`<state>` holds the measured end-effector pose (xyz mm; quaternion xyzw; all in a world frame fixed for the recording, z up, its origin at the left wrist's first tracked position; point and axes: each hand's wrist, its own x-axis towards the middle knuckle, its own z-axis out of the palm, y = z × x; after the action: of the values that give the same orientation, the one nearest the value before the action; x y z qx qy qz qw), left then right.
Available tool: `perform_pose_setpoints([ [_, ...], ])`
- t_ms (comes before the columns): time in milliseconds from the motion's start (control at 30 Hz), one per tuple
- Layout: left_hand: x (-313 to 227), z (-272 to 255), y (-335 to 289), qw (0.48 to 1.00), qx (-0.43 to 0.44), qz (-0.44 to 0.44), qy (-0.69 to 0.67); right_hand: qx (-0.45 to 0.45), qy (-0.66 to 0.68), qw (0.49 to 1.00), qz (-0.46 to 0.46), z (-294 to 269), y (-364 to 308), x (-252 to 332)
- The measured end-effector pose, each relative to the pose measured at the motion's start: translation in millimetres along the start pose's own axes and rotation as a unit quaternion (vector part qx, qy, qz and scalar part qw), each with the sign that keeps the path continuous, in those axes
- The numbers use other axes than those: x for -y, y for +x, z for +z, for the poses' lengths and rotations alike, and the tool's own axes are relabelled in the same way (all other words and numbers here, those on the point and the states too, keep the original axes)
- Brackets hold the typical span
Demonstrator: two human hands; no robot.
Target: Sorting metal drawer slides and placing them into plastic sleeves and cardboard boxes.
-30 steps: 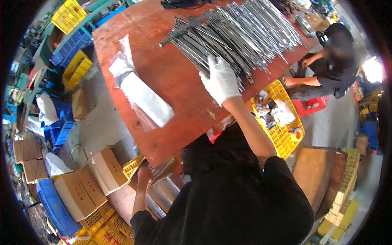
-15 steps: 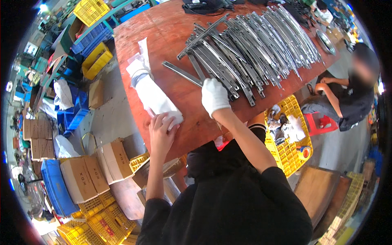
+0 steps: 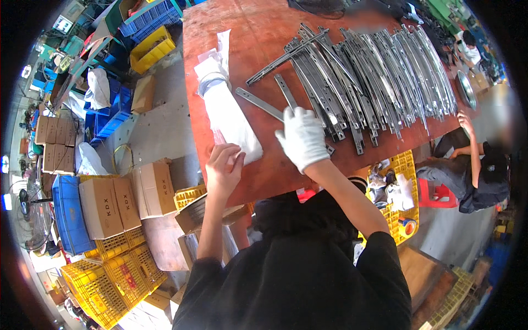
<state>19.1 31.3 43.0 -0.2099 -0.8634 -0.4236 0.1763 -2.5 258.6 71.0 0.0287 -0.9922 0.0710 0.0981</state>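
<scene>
My bare left hand (image 3: pixel 224 168) is closed at the near end of a long white plastic sleeve bundle (image 3: pixel 234 121), its fingers curled on the edge. A band circles the bundle near its far end. My right hand (image 3: pixel 302 137), in a white knit glove, lies over the near ends of two loose flat metal rails (image 3: pixel 259 104), which fan out from under it. Its thumb stands apart from the fingers; the fingertips rest on the metal, partly hidden. Beyond it lies a wide row of metal slide rails (image 3: pixel 379 80), with one rail (image 3: pixel 286 58) crosswise on top.
The red-brown tabletop (image 3: pixel 247 38) bears all this. At its right edge lies a round metal dish (image 3: pixel 466 89); a person (image 3: pixel 478 170) sits nearby. A yellow crate (image 3: pixel 404 206) stands below. Cardboard boxes (image 3: pixel 110 206), a blue bin (image 3: pixel 71 214) and yellow crates (image 3: pixel 99 286) fill the left.
My view has shifted. My right hand's thumb has spread away from its fingers, and the two loose rails have moved slightly right. The seated person has raised a hand to the table edge.
</scene>
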Motion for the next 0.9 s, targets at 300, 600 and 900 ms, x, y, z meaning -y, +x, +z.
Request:
perform_pose_setpoints([
  [300, 9.3, -8.3, -2.4, 0.996, -0.009, -0.083, 0.023, -0.007, 0.127, 0.991, 0.05, 10.4, 21.8, 4.3],
  [600, 0.2, 1.4, 9.4, 0.993, -0.014, -0.017, -0.112, -0.12, 0.028, 0.97, 0.21, 40.6, 17.9, -14.8],
  [900, 11.4, 10.5, 27.0, 0.994, -0.005, 0.05, -0.098, -0.092, 0.049, 0.988, 0.114, 43.0, 0.0, -23.3],
])
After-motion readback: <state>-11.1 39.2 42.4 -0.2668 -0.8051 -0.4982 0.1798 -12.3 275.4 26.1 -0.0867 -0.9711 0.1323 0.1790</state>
